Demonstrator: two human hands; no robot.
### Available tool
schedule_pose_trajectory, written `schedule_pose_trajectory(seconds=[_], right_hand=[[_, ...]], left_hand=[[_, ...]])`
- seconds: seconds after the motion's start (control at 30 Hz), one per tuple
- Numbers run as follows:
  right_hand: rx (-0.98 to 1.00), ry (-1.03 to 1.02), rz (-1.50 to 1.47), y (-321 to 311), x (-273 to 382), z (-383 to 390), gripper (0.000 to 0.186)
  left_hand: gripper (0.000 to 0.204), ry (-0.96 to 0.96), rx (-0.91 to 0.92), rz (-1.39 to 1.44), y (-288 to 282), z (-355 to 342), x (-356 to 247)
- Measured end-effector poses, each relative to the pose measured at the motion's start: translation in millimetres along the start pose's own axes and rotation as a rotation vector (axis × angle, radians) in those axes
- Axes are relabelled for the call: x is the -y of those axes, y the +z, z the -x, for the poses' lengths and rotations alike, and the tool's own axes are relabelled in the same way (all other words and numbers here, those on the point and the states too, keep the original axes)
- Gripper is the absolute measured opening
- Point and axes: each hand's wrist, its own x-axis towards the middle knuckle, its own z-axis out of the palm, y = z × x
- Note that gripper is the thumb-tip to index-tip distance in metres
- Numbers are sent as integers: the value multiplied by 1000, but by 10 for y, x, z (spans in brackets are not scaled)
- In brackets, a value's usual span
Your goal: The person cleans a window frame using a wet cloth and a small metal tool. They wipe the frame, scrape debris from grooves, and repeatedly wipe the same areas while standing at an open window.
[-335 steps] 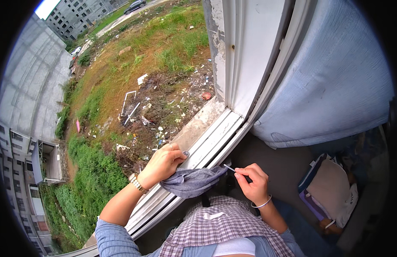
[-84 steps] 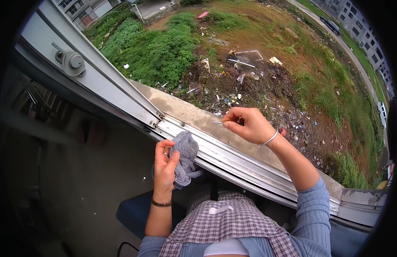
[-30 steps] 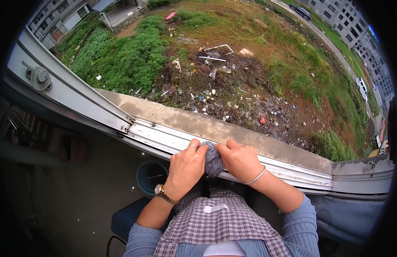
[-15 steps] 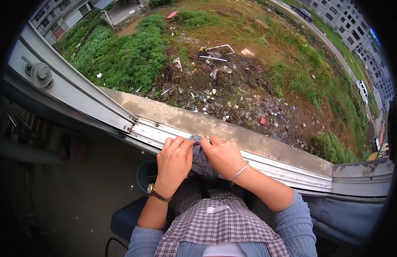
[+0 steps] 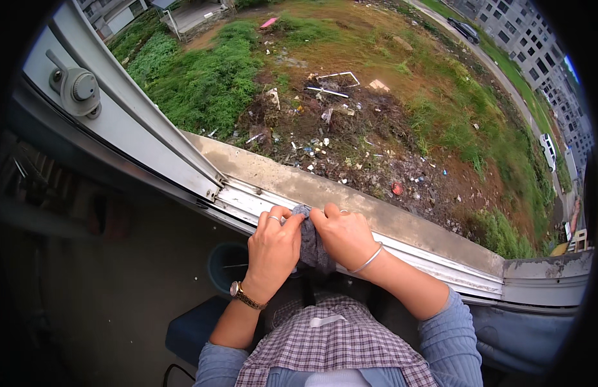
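A dark grey cloth hangs down between my two hands, bunched at its top edge. My left hand pinches that top from the left, thumb and fingers pressed together. From the other side my right hand grips the same cloth, its fingers curled in. Both hands are just above the white window track, close to its inner edge. The cloth's lower end drops into shadow in front of my checked apron.
A sliding window frame with a round latch stands at left. Beyond the track runs a concrete ledge, then littered ground outside, well below. A teal bucket and a dark blue stool are on the floor inside.
Both hands and the cloth appear slightly farther right, as the whole view has shifted a little. The grip on the cloth stays much the same.
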Motion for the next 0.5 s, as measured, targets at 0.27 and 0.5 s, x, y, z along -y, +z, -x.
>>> schedule_pose_trajectory(seconds=[0.27, 0.5], right_hand=[[-39, -95, -127, 212, 156, -741, 12], [185, 99, 9, -360, -230, 342, 13]], left_hand=[[11, -52, -94, 48, -186, -136, 475], [21, 164, 73, 221, 172, 136, -155]])
